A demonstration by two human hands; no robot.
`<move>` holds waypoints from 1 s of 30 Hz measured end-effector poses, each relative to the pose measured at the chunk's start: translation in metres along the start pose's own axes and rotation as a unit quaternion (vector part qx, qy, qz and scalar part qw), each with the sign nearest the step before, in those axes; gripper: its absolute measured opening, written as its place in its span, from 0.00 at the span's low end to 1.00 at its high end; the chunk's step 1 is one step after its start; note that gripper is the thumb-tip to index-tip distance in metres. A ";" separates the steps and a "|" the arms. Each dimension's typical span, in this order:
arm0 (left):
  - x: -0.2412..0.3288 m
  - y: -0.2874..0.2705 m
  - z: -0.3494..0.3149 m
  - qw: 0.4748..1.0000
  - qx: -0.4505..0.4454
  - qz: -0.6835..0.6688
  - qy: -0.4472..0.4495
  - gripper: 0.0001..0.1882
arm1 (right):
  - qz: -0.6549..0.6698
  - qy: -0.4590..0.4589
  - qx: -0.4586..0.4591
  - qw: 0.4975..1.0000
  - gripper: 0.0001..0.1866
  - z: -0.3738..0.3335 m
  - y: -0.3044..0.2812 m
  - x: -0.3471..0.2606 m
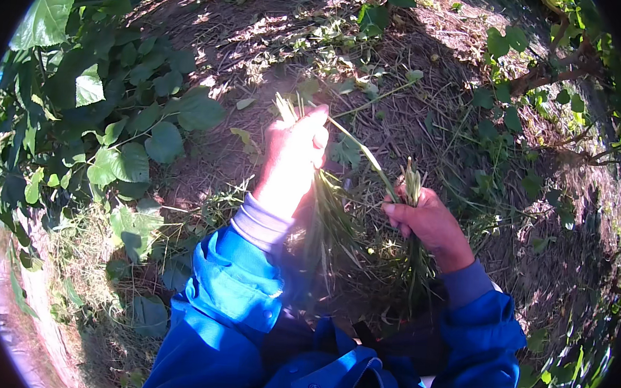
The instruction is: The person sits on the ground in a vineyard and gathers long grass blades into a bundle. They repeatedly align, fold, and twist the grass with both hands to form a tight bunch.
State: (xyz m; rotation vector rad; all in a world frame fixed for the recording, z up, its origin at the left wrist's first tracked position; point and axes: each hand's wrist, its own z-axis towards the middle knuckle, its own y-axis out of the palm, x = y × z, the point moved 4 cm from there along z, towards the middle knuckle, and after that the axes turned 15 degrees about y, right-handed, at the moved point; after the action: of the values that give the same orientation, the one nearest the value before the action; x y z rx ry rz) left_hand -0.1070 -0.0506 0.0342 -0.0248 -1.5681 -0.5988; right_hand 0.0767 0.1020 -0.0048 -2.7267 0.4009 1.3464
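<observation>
My left hand (pixel 298 140), brightly sunlit, is closed around a bunch of long green grass (pixel 329 221). Pale cut ends poke out above the fist, and the blades hang down below it. Lower and to the right, my right hand (pixel 427 219) grips a second bunch of grass (pixel 417 272), its stubby ends upright over the thumb and its blades drooping beneath. A long green stem (pixel 363 151) slants between the two hands, from beside the left fist to the right hand's fingers. Both forearms are in blue sleeves.
Broad-leaved green plants (pixel 127 161) crowd the left side. Brown ground (pixel 244 57) strewn with dry stalks and cut leaves lies ahead. At the upper right a woody branch (pixel 564 72) with leaves reaches in. A pale strip (pixel 6 301) runs along the lower left edge.
</observation>
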 end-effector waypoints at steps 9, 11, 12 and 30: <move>-0.009 0.011 -0.003 0.999 -0.003 -0.049 0.014 0.13 | -0.047 -0.019 -0.027 0.998 0.08 -0.005 0.004 -0.005; -0.010 0.009 -0.002 0.999 0.002 -0.041 0.011 0.14 | -0.060 -0.016 -0.024 0.998 0.09 -0.006 0.005 -0.005; -0.010 0.009 -0.002 0.999 0.003 -0.037 0.009 0.14 | -0.067 -0.014 -0.021 0.997 0.09 -0.006 0.005 -0.005; -0.009 0.001 0.004 0.997 0.016 -0.065 0.032 0.16 | -0.090 -0.016 -0.013 0.996 0.09 -0.004 0.004 -0.004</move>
State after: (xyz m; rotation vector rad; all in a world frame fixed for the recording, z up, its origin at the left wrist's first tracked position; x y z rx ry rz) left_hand -0.1100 -0.0454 0.0261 0.1200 -1.5256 -0.6703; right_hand 0.0759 0.0981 0.0009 -2.6819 0.1328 1.3553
